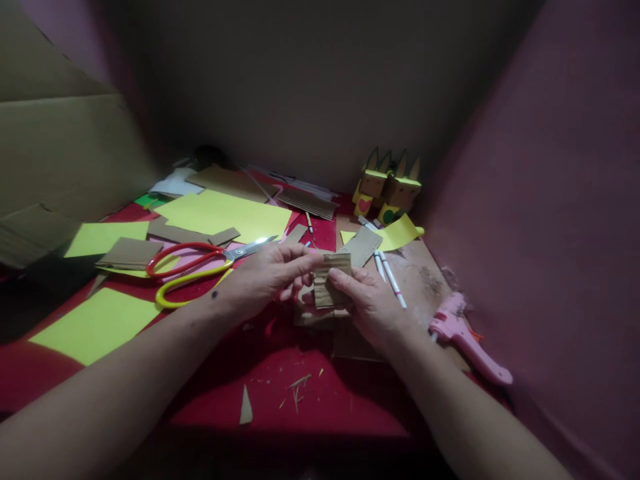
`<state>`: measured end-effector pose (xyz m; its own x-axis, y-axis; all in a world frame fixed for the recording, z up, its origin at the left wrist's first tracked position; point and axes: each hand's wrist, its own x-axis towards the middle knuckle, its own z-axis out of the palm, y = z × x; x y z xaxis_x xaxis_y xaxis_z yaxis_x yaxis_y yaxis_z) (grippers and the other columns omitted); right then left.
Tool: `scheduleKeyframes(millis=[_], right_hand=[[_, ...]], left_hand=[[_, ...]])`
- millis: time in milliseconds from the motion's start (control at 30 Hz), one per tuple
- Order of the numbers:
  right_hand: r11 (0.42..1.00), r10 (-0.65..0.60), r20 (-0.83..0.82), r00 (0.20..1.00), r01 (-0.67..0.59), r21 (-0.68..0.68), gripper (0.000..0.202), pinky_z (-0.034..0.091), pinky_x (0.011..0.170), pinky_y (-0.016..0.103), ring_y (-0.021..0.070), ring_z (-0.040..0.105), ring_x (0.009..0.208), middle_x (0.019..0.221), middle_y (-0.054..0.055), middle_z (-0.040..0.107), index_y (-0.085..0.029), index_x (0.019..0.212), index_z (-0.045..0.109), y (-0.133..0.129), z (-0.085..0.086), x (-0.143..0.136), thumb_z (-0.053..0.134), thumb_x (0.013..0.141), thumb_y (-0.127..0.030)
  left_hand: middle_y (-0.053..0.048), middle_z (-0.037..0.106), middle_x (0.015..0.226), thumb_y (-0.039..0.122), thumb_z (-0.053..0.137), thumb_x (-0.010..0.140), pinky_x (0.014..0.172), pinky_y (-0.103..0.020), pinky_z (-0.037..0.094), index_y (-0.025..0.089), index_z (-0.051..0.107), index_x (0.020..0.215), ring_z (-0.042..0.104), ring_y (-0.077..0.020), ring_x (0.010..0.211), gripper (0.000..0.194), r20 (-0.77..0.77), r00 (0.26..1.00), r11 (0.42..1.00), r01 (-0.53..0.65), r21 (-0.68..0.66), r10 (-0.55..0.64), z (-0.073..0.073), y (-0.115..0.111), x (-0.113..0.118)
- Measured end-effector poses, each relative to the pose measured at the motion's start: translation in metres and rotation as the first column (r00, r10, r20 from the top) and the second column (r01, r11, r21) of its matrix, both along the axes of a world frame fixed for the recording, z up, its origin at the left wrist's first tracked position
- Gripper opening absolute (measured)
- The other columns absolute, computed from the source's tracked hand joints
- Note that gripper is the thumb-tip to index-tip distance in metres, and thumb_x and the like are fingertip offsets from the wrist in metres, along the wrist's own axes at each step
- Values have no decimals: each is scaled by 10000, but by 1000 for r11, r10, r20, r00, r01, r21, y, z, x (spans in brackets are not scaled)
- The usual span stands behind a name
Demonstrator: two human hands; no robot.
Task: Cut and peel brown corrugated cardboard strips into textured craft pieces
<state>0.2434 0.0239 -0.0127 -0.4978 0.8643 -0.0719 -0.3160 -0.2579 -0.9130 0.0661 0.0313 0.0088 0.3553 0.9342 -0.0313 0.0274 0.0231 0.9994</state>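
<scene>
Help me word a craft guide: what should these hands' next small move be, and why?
Perhaps smooth the small cardboard piece with the left hand while the right hand steadies it: its surface looks ridged, the right thumb lies across its face, and the left fingertips are at its upper left corner.

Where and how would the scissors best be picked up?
Probably by the red loop and yellow loop, coming from the left. The scissors lie with both handle loops on that side, while the blades point right, their tips close to the left hand.
</scene>
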Motion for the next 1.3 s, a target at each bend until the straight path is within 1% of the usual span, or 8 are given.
scheduleKeyframes(millis=[233, 433, 600, 800, 900, 1000, 1167, 1300], right_hand=[[985, -175, -53, 983, 175, -7, 268, 486, 570, 243, 143, 646, 637, 761, 9, 713, -193, 984, 691, 0, -8, -8, 697, 785, -372], [989, -138, 17, 990, 139, -57, 247, 392, 481, 225, 127, 588, 573, 709, -5, 690, -179, 877, 698, 5, -6, -2, 778, 676, -299], [963, -256, 52, 965, 260, -66, 290, 395, 520, 234, 101, 521, 510, 554, -37, 591, -170, 619, 570, 9, -6, 1, 826, 616, -307], [892, -441, -7, 897, 438, -109, 277, 456, 528, 269, 119, 541, 488, 543, -24, 604, -182, 611, 542, 11, -10, -4, 794, 642, -293], [873, -480, -7, 877, 477, -98, 269, 461, 511, 256, 117, 557, 497, 555, -27, 607, -178, 633, 557, 12, -11, -4, 796, 646, -299], [917, -385, 19, 923, 385, -104, 309, 447, 448, 224, 95, 529, 447, 518, -49, 574, -177, 602, 538, 12, -8, 1, 833, 592, -271], [983, -20, 100, 995, 37, -179, 288, 459, 361, 234, 116, 538, 430, 545, -20, 610, -141, 669, 618, 14, 1, 10, 838, 521, -255], [984, -65, 70, 995, 76, -160, 287, 480, 401, 226, 123, 577, 487, 595, -9, 637, -148, 714, 604, 12, 2, 9, 819, 560, -258]], left_hand=[[42, 544, 575, 341, 726, 750, 423, -176, 303, 165, 634, 777, 425, -59, 445, 200, -8, 995, 992, -102, -69, 101, 0, -7, 14], [48, 497, 474, 330, 691, 764, 409, -194, 263, 172, 608, 684, 382, -63, 400, 196, -62, 998, 998, -32, -54, 29, 4, -6, 13], [51, 486, 509, 342, 719, 774, 398, -181, 268, 166, 597, 682, 372, -49, 410, 233, -14, 994, 989, 108, -100, -110, -1, -2, 9], [-14, 569, 548, 585, 651, 788, 344, -157, 272, 148, 592, 656, 440, -60, 404, 460, 63, 997, 974, 55, -219, -42, -6, -5, 16], [-37, 614, 560, 477, 690, 787, 342, -155, 271, 142, 606, 673, 451, -61, 392, 364, 14, 999, 974, 43, -222, -41, -7, -6, 18], [-7, 578, 515, 347, 709, 774, 346, -156, 237, 147, 603, 668, 402, -46, 367, 251, 17, 999, 974, 40, -222, -38, -5, -5, 15], [54, 478, 464, 294, 705, 783, 357, -144, 246, 148, 614, 660, 351, -27, 362, 211, 5, 994, 976, 105, -189, -106, -1, -4, 8], [28, 553, 521, 374, 657, 845, 371, -143, 333, 158, 632, 725, 446, -54, 409, 249, 55, 995, 983, 87, -159, -79, -3, -2, 6]])
